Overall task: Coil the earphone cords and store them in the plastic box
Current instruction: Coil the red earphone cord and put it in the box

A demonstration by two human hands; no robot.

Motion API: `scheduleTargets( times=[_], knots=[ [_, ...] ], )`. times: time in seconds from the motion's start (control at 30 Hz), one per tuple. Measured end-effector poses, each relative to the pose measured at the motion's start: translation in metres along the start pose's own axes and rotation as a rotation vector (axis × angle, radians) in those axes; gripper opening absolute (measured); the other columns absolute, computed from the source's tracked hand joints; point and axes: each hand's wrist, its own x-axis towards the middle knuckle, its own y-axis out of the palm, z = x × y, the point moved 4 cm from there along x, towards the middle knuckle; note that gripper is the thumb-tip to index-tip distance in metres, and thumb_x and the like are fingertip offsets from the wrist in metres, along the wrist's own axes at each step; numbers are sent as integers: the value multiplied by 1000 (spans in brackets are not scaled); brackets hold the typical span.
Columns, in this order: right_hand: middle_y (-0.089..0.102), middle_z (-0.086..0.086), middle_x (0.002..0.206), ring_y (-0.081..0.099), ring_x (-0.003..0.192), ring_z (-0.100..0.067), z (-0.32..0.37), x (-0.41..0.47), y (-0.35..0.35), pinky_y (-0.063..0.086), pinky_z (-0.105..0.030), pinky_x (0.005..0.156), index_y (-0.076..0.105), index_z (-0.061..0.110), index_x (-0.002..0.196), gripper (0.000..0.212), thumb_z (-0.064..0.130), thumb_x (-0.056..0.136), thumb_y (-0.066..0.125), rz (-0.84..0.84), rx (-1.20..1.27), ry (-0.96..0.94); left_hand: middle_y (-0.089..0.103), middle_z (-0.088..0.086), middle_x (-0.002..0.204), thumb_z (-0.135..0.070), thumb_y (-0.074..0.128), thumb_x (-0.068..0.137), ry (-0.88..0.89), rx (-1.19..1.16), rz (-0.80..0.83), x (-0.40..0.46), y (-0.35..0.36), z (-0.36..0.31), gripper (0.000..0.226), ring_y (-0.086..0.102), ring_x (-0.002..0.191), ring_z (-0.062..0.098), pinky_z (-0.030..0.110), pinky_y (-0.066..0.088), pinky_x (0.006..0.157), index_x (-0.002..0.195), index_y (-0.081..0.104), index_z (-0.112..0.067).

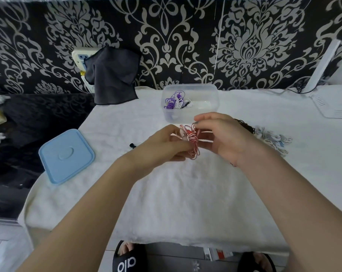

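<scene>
On the white towel point(181, 193), upright red-and-white cord coil point(193, 141) pinched between left hand point(162, 146) and right hand point(223, 134).

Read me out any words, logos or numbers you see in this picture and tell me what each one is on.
"alo", white letters seen upside down on the black slipper at the bottom edge.
Red and white packet under the table edge: print too small to read.
Wall socket panel behind the dark cloth: markings too blurred to read.
Nothing else carries text.

Bright, even light with soft shadows; wide-angle bending at the edges; slight blur throughout, fine detail smeared.
</scene>
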Motion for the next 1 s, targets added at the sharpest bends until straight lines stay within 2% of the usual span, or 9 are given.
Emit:
scheduleTargets(
  times=[0.17, 0.27, 0.4, 0.53, 0.6, 0.7, 0.8, 0.9, 1.0],
  knots=[
    [66, -13, 82, 66, 64, -20, 3, -2, 14, 56, -26, 56, 66, 8, 100, 14, 0, 94, 57, 78, 159, 24, 76, 5, 110, -35, 65, 97, -37, -173, 24, -5, -14, 2, 35, 75, 104, 22, 40, 56, 99, 123, 61, -11],
    [71, -17, 94, 72, 79, -27, 4, -6, 25, 62, -35, 75, 65, 6, 104, 12, 9, 98, 55, 200, 186, 26, 72, 3, 101, -38, 58, 101, 3, -178, 75, -8, -15, -5, 36, 73, 94, 17, 34, 60, 91, 127, 67, -15],
    [73, -21, 107, 73, 98, -35, -3, -9, 27, 59, -45, 92, 60, 3, 121, 33, 28, 102, 52, 292, 99, 113, 68, 0, 86, -19, 56, 102, -37, -69, -31, -5, -26, 5, 18, 61, 68, 10, 24, 57, 66, 112, 70, -15],
    [72, -25, 90, 73, 77, -35, -21, -9, 18, 63, -44, 75, 56, 1, 118, 39, 37, 104, 48, 210, -105, 264, 70, 2, 83, -14, 57, 98, -76, 8, -162, -5, -42, 10, 6, 48, 56, 10, 23, 47, 53, 98, 61, -10],
    [71, -33, 99, 73, 82, -41, -33, -12, 22, 62, -44, 73, 49, 8, 126, 41, 43, 103, 46, 275, -83, 375, 68, 3, 82, -13, 56, 98, -57, -7, -151, -7, -44, 7, 5, 42, 54, 11, 22, 40, 49, 98, 59, -9],
    [68, -34, 110, 71, 96, -46, -42, -4, 30, 60, -49, 83, 43, 15, 139, 44, 40, 103, 47, 264, 131, 375, 64, 6, 80, -8, 53, 99, -26, 20, -59, -12, -40, 2, 6, 26, 56, 14, 26, 24, 49, 92, 54, -9],
    [67, -31, 115, 71, 94, -41, -40, 8, 29, 61, -46, 78, 49, -2, 136, 50, 34, 101, 51, 170, 369, 319, 63, 2, 72, -10, 55, 98, -17, 67, 105, -20, -28, -2, 19, 19, 58, 15, 26, 17, 50, 80, 56, -16],
    [64, -30, 124, 71, 102, -39, -34, 15, 20, 60, -45, 84, 56, -10, 124, 46, 29, 99, 54, 93, 525, 262, 58, -12, 49, -7, 49, 102, -92, 161, 248, -29, -17, -2, 7, 17, 55, 14, 22, 17, 48, 98, 55, -9],
    [68, -28, 113, 72, 97, -36, -26, 18, 13, 60, -42, 83, 60, -5, 110, 29, 21, 97, 57, 31, 613, 200, 55, -14, 45, -7, 47, 103, -179, 266, 354, -32, -11, 9, 0, 19, 53, 13, 23, 17, 49, 103, 47, -6]
  ],
)
